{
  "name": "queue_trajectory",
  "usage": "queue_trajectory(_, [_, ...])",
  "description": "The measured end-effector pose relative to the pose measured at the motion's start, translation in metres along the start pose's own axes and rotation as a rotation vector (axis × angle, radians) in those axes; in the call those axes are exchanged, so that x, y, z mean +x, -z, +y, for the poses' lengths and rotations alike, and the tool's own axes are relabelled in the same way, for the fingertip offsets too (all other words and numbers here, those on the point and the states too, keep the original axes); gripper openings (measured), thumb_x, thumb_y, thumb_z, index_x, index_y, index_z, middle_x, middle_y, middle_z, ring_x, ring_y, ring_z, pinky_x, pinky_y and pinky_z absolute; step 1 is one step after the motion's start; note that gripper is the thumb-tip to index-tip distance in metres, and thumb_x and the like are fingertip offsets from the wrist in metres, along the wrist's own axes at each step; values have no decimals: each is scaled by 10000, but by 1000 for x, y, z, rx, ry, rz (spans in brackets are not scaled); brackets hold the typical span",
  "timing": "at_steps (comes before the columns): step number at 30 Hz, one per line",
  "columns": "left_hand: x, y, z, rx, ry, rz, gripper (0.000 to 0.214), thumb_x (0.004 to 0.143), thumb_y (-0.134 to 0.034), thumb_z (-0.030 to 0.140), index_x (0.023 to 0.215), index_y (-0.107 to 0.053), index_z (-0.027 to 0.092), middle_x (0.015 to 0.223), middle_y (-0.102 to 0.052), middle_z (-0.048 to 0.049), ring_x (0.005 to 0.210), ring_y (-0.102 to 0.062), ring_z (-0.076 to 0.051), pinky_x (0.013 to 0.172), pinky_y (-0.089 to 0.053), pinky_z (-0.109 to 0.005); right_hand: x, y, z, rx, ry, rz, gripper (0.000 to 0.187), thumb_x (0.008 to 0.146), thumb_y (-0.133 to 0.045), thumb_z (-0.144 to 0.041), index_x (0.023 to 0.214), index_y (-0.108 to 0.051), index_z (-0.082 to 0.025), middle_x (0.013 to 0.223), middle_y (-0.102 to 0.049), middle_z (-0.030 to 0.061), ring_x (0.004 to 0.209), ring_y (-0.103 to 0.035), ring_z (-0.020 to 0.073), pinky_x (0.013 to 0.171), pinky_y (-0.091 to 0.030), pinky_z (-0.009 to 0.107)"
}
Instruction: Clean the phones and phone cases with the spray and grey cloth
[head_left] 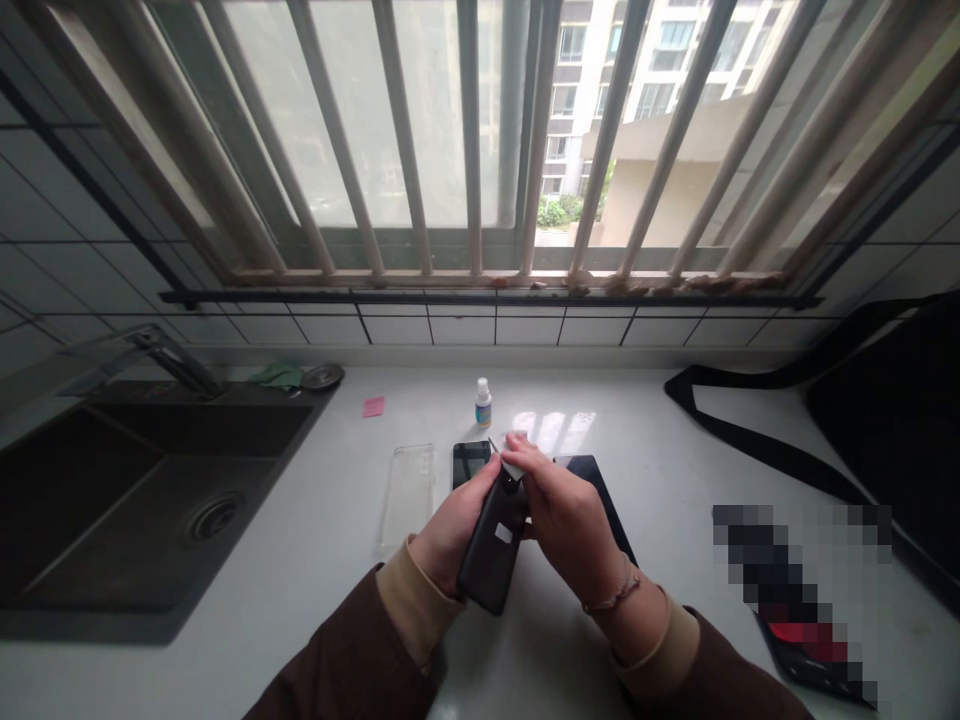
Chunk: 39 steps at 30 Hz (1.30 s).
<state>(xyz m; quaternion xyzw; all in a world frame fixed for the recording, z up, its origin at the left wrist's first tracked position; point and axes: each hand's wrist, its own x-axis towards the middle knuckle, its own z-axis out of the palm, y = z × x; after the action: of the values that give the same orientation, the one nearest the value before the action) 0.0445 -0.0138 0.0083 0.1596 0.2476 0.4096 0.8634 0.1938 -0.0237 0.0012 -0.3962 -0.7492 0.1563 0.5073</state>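
Observation:
My left hand point(450, 530) is closed around a black phone point(491, 550), holding it tilted above the white counter point(315, 560). My right hand point(559, 515) pinches a small white wipe point(514, 455) against the phone's top end. Beneath the hands lie another dark phone point(470, 462) and a dark flat screen point(592, 480). A clear phone case point(409, 490) lies just left of them. A small white dropper bottle point(484, 402) stands behind.
A dark sink point(150, 500) with a tap point(176, 358) fills the left side. A pink note point(373, 406) and green cloth point(279, 375) lie near it. A black bag with a strap point(885, 400) sits on the right; a barred window is behind.

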Motion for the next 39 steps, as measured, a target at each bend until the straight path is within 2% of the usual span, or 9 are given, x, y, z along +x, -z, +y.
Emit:
queue_trajectory(4, [5, 0, -3, -202, -88, 57, 392, 1102, -461, 363, 1201, -741, 107, 1151, -777, -129, 1059, -744, -177, 1081, -524, -287, 0, -4, -1, -5, 72, -93, 408, 1058, -439, -73, 1347, -682, -228, 1445, -686, 80, 1368, -636, 214, 1201, -525, 409])
queue_trajectory(8, [5, -3, -8, -209, -92, 105, 373, 1069, -516, 416, 1067, -751, 126, 1046, -776, -125, 1042, -744, -210, 1057, -551, -320, -2, -8, -3, 36, 58, -120, 399, 1051, -443, -58, 1333, -675, -220, 1456, -676, 99, 1344, -655, 210, 1148, -570, 379])
queue_trajectory(12, [0, -6, -10, -157, -114, 105, 384, 1046, -491, 398, 1086, -750, 116, 1043, -769, -148, 1100, -733, -267, 1053, -559, -379, -3, -7, -7, 93, 7, -82, 390, 1050, -439, -67, 1294, -681, -252, 1415, -710, 63, 1329, -666, 198, 1134, -576, 352])
queue_trajectory(16, [-3, -7, -6, -179, -163, 67, 365, 1029, -515, 413, 1126, -740, 142, 1053, -770, -114, 1094, -731, -256, 1078, -538, -380, -3, -5, -9, 110, -32, -42, 383, 1056, -438, -80, 1301, -671, -259, 1379, -734, 55, 1304, -686, 201, 1108, -593, 349])
queue_trajectory(23, [-3, -4, 1, -171, -27, 86, 617, 1028, -477, 612, 1185, -728, 71, 1065, -774, -200, 1083, -739, -321, 1048, -563, -459, 0, -4, -12, 37, 125, -141, 333, 1040, -485, -73, 1229, -712, -227, 1345, -752, 74, 1300, -691, 214, 1194, -522, 413])
queue_trajectory(31, [-8, -3, 26, -128, -213, 328, 624, 1049, -482, 547, 1282, -696, 9, 1076, -779, -208, 905, -768, -242, 899, -631, -347, 0, 1, -26, 265, 203, -367, 305, 1065, -491, -98, 1230, -679, -273, 1316, -769, 19, 1266, -709, 165, 1221, -489, 381])
queue_trajectory(36, [-10, -6, 35, -144, -318, 339, 604, 1058, -472, 510, 1290, -684, -6, 1103, -769, -223, 965, -769, -255, 938, -628, -360, 2, 12, -39, 481, 110, -472, 268, 1069, -486, -112, 1181, -675, -265, 1196, -810, 15, 1165, -761, 171, 1223, -475, 426])
queue_trajectory(38, [-10, -7, 34, -137, -314, 326, 603, 1058, -466, 508, 1281, -687, -6, 1115, -769, -226, 959, -769, -259, 934, -629, -370, 2, 15, -38, 547, 9, -401, 243, 1080, -484, -148, 1156, -690, -251, 1148, -819, 31, 1111, -778, 186, 1166, -529, 428])
queue_trajectory(39, [-10, -7, 33, -133, -293, 308, 611, 1058, -457, 514, 1276, -691, -7, 1118, -771, -227, 945, -769, -262, 924, -631, -377, 2, 15, -35, 556, -59, -317, 226, 1084, -493, -181, 1148, -701, -245, 1138, -818, 45, 1087, -783, 198, 1105, -576, 415])
